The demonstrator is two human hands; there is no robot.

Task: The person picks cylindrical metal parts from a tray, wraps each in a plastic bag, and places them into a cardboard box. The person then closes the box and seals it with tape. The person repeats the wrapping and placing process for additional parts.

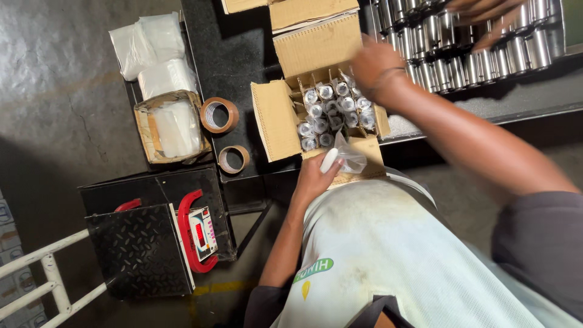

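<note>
My left hand [314, 177] grips a small clear plastic bag [347, 158] at the near edge of an open cardboard box [276, 118]. Inside the box, card dividers hold several shiny metal cylinders [333, 109] wrapped in plastic. My right hand [371, 64] is blurred just above the box's far right corner, close to rows of bare metal cylinders [480, 58] on the bench. Whether it holds anything is unclear. Another person's hand [486, 13] reaches over those cylinders at the top right.
Two rolls of brown tape [218, 115] [234, 159] lie left of the box. A carton of clear bags [173, 127] and loose bag stacks [149, 42] sit further left. A black weighing scale [146, 249] with red handles stands on the floor, beside a white trolley frame [48, 273].
</note>
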